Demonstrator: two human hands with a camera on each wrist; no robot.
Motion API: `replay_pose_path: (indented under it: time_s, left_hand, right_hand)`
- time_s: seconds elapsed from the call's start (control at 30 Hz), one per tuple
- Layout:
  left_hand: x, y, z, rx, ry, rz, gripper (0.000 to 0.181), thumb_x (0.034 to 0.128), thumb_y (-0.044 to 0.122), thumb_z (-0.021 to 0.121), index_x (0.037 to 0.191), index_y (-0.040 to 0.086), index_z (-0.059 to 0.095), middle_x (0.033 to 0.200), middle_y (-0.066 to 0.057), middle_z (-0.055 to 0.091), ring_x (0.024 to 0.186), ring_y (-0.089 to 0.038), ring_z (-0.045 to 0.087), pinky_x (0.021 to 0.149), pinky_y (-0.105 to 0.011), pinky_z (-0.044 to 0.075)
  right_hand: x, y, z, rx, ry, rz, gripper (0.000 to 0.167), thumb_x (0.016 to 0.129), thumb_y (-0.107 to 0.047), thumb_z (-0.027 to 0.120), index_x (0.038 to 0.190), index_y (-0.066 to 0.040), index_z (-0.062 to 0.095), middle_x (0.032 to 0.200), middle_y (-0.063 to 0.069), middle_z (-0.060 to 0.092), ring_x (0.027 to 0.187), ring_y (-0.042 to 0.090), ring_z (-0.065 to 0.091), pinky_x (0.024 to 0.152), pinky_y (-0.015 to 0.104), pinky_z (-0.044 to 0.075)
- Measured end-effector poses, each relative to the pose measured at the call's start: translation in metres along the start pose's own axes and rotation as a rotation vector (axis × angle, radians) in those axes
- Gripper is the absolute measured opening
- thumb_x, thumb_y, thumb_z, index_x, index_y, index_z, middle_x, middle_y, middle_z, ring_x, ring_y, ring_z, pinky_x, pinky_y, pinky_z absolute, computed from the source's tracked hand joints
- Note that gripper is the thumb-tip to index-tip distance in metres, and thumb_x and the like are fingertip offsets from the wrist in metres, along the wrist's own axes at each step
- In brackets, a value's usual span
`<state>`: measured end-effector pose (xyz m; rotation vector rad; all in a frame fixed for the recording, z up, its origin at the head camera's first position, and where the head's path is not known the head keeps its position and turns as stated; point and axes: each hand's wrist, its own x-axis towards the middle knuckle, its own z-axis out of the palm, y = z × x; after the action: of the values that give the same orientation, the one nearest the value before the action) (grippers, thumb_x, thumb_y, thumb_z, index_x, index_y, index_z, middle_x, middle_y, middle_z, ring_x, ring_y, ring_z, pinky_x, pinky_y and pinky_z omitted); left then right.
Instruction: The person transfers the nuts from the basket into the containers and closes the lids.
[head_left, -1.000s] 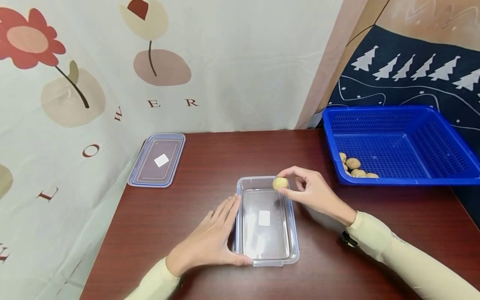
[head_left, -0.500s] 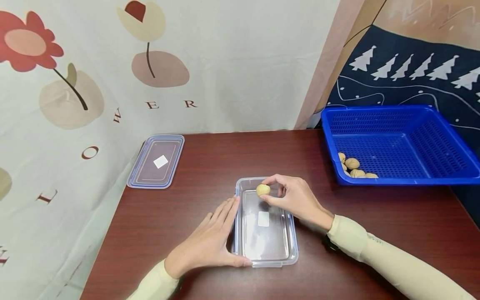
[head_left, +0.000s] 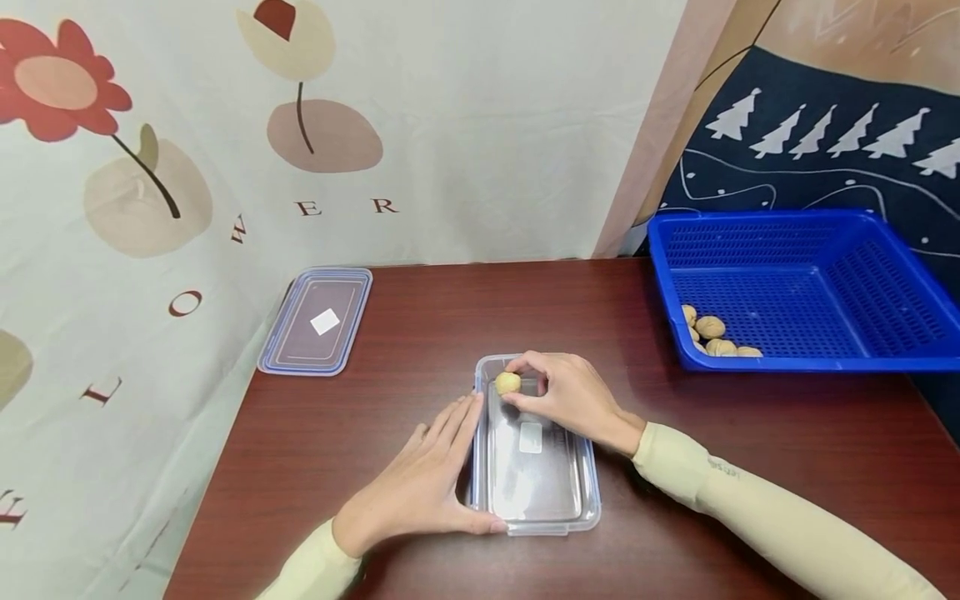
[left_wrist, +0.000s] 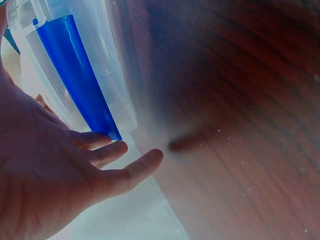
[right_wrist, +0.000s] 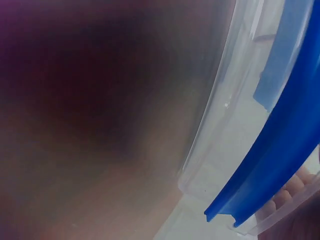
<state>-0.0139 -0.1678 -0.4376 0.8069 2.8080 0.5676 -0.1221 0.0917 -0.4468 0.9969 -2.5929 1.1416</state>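
A clear plastic food container (head_left: 536, 492) with blue side clips stands on the table, a white square label on its bottom. My right hand (head_left: 573, 400) pinches a walnut (head_left: 507, 383) between thumb and fingertips over the container's far left corner. Along the left side lies my left hand (head_left: 420, 483), fingers straight against the wall and thumb at the near corner. In the left wrist view its fingertips touch near the end of a blue clip (left_wrist: 80, 75). The right wrist view shows the container's other blue clip (right_wrist: 270, 150) close up; the walnut is hidden there.
A blue perforated basket (head_left: 825, 364) at the back right holds several walnuts (head_left: 710, 327) in its near left corner. The container's lid (head_left: 315, 321) lies flat at the table's back left. A printed cloth (head_left: 495, 133) hangs behind the table.
My right hand has carried the walnut leftward and slightly nearer, from the container's far right corner to its far left corner. The left hand has stayed against the container.
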Motion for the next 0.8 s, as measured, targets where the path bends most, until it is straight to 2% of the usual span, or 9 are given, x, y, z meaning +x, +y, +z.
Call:
replay_pose_path:
  time_s: [0.13,0.23,0.4,0.5,0.63,0.8]
  left_hand:
    - [0.000,0.000,-0.001,0.017,0.015,0.018,0.151,0.0745,0.094,0.071,0.176,0.006,0.002,0.180,-0.017,0.018,0.163,-0.032,0.023,0.116,-0.068,0.036]
    - [0.000,0.000,-0.002,0.039,0.028,0.042,0.150,0.0752,0.093,0.072,0.175,0.003,0.005,0.178,-0.020,0.021,0.163,-0.034,0.024,0.117,-0.066,0.035]
    - [-0.001,0.001,-0.002,0.065,0.037,0.052,0.150,0.0750,0.093,0.072,0.175,0.002,0.007,0.178,-0.020,0.023,0.162,-0.035,0.026,0.117,-0.064,0.035]
    - [-0.002,0.002,-0.002,0.061,0.033,0.049,0.151,0.0745,0.092,0.073,0.174,0.001,0.008,0.177,-0.021,0.024,0.161,-0.035,0.027,0.117,-0.064,0.036]
    - [0.000,0.003,-0.005,0.052,0.021,0.040,0.152,0.0733,0.092,0.075,0.174,0.001,0.008,0.177,-0.022,0.025,0.161,-0.036,0.028,0.116,-0.065,0.037]
    - [0.005,0.005,-0.008,0.027,-0.017,0.010,0.156,0.0712,0.092,0.076,0.174,0.000,0.004,0.176,-0.024,0.024,0.161,-0.039,0.027,0.117,-0.066,0.035]
  right_hand:
    - [0.005,-0.001,0.003,-0.079,-0.019,-0.003,0.028,0.089,-0.025,0.093,0.112,-0.015,0.081,0.101,-0.005,0.082,0.075,0.011,0.072,0.065,0.034,0.055]
    - [0.005,-0.002,0.004,-0.128,-0.025,0.004,0.024,0.091,-0.020,0.090,0.112,-0.013,0.082,0.105,-0.002,0.082,0.091,0.018,0.079,0.071,0.038,0.059]
    - [0.003,-0.002,0.005,-0.148,-0.014,-0.003,0.023,0.092,-0.016,0.089,0.113,-0.011,0.082,0.104,-0.001,0.082,0.090,0.020,0.079,0.070,0.040,0.060]
    - [0.001,-0.003,0.005,-0.116,-0.020,-0.018,0.022,0.092,-0.016,0.089,0.112,-0.011,0.081,0.101,-0.002,0.081,0.083,0.016,0.076,0.067,0.036,0.058]
    - [0.000,-0.003,-0.001,-0.037,-0.036,-0.013,0.021,0.093,-0.016,0.089,0.112,-0.011,0.081,0.094,-0.005,0.077,0.072,0.006,0.064,0.063,0.028,0.053]
    - [0.000,-0.005,-0.012,0.078,-0.043,0.003,0.021,0.094,-0.009,0.086,0.114,-0.008,0.080,0.087,-0.006,0.072,0.071,0.004,0.061,0.065,0.029,0.053]
